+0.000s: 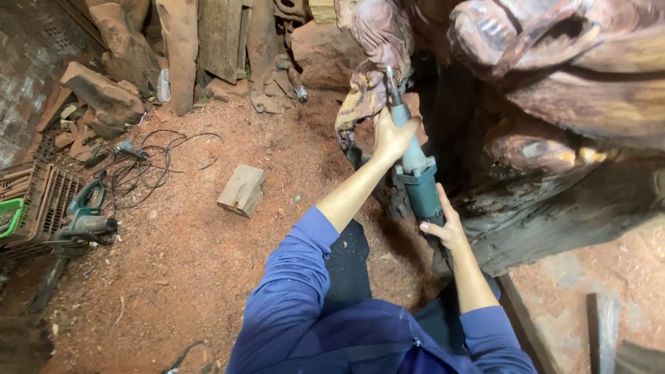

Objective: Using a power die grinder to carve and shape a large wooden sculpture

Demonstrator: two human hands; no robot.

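Teal grinder [418, 181]: we clamp left hand [392, 136] fingers near its tip, right hand [445, 229] at its rear, easing steadily into the carving [554, 90].

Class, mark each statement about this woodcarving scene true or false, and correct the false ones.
1. Both hands grip the teal-and-grey handheld power grinder. True: the left hand holds near the tip, the right hand holds the rear.
2. The grinder's tip points at the large dark reddish carved wood sculpture. True.
3. The pale rectangular wooden block lies in a basket. False: it lies on the sawdust-covered floor.
4. The person wears red sleeves. False: the long sleeves are blue.
5. The black tangled cable hangs from the sculpture. False: it lies on the floor.
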